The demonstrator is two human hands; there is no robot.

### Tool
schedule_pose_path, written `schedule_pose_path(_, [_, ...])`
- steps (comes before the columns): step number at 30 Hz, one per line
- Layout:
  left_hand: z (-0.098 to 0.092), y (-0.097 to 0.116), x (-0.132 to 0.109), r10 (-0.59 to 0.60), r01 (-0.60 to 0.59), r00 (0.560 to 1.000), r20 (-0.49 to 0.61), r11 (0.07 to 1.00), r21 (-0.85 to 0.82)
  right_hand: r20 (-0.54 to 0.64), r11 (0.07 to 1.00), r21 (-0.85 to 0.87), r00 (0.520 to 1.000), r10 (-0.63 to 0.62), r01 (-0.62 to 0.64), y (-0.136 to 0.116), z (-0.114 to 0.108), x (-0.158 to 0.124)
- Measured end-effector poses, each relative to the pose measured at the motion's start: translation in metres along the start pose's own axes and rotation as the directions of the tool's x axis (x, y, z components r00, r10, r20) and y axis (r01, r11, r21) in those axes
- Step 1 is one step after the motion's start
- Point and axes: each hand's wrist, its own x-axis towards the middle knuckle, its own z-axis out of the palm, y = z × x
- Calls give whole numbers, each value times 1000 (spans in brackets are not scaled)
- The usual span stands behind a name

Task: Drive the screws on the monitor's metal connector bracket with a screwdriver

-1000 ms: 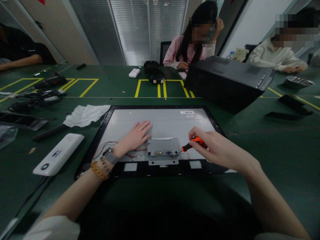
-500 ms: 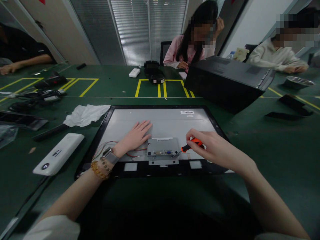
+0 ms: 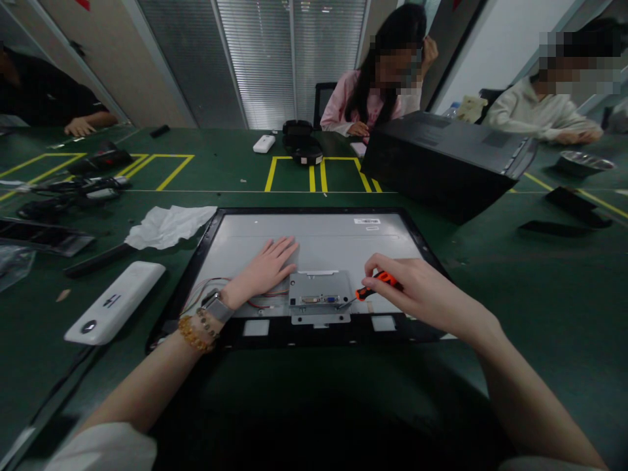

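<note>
Smooth, matt grey metal on the back panel (image 3: 338,248) and bracket (image 3: 316,285), black plastic in the frame (image 3: 321,336). Orange and black plastic on the screwdriver handle (image 3: 384,279). Crumpled white paper in the tissue (image 3: 169,227), smooth plastic on the power bank (image 3: 118,302), shiny metal in the bowl (image 3: 583,165).

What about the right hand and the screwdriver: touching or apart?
Touching: the head view shows the right hand gripping the screwdriver, fingers closed around it.

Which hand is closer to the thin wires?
Left. The left hand lies flat on the panel, its wrist over the wires. The right hand is to their right, past the bracket, holding the screwdriver.
</note>
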Motion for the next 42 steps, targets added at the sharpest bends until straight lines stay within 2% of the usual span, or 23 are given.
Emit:
schedule_pose_path(13, [1, 0, 0, 0, 0, 1000, 5, 1000, 12, -45, 999, 42, 999, -27, 29, 0, 1, -1])
schedule_pose_path(18, [1, -1, 0, 0, 0, 1000, -2, 1000, 10, -15, 1000, -3, 1000, 20, -20, 0, 2, 0])
schedule_pose_path(24, [0, 0, 0, -4, 4, 1000, 2, 1000, 5, -49, 999, 23, 999, -22, 23, 1, 2, -1])
schedule_pose_path(42, [1, -1, 0, -2, 2, 1000, 0, 1000, -3, -18, 995, 86, 999, -38, 39, -2, 1, -1])
